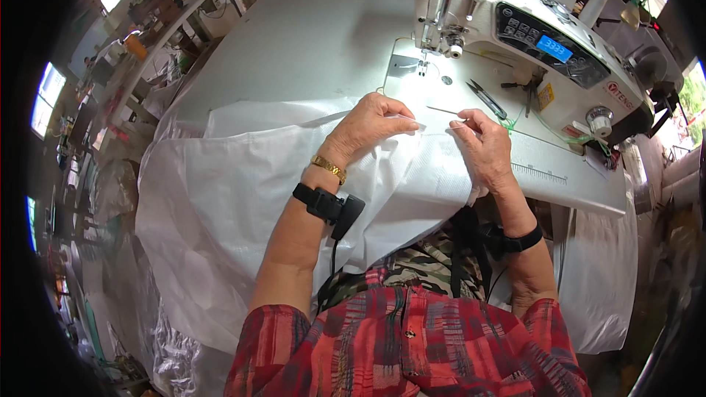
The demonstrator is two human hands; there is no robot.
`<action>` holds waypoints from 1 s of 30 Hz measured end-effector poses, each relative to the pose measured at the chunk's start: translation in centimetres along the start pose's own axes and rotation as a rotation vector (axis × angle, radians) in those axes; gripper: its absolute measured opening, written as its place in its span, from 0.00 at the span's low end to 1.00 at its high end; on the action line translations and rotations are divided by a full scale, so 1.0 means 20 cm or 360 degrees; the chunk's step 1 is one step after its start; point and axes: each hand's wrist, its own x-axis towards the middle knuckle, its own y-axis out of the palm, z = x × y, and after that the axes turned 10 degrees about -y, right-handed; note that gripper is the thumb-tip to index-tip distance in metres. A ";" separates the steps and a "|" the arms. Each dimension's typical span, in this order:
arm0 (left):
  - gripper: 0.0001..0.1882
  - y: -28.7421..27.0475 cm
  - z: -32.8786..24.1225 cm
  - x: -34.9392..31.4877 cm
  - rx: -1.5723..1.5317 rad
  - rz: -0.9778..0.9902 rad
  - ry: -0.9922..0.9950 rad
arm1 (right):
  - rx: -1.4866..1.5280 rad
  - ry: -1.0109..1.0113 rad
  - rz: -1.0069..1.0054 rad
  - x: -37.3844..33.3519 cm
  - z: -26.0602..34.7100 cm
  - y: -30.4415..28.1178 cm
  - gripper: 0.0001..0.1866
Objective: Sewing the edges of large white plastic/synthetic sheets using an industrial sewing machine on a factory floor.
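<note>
A large sheet of white woven plastic (pixel 243 191) drapes over the front edge of the sewing table and down across my lap. My left hand (pixel 375 126) is closed, pinching the sheet's upper edge between thumb and fingertips. To its right, my right hand (pixel 485 145) is curled with thumb and forefinger close together beside the same edge. A thin pointed metal rod (pixel 443 111) juts leftward from its fingertips; its other end is hidden. Just beyond both hands is the lit needle and presser foot (pixel 422 66) of a white sewing machine (pixel 471 11), with no cloth under it.
Thread snips (pixel 487 101) and a small dark tool (pixel 531 92) lie on the machine bed right of my hands. The grey tabletop (pixel 309 44) stretches to the left. Clear plastic (pixel 603 272) hangs at the right. Cluttered benches (pixel 140 73) stand at far left.
</note>
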 end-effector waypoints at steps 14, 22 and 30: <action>0.08 0.05 -0.07 -0.08 0.0293 -0.0095 0.0103 | 0.1152 0.0217 -0.0284 -0.01 -0.04 -0.05 0.25; 0.06 0.13 -0.43 -0.44 0.1406 -0.0234 0.1190 | 0.1407 0.0150 -0.0080 -0.12 0.05 -0.12 0.12; 0.04 0.39 -0.58 -0.68 0.0100 -0.0068 0.1006 | 0.1706 -0.0102 0.0190 -0.21 0.33 -0.13 0.07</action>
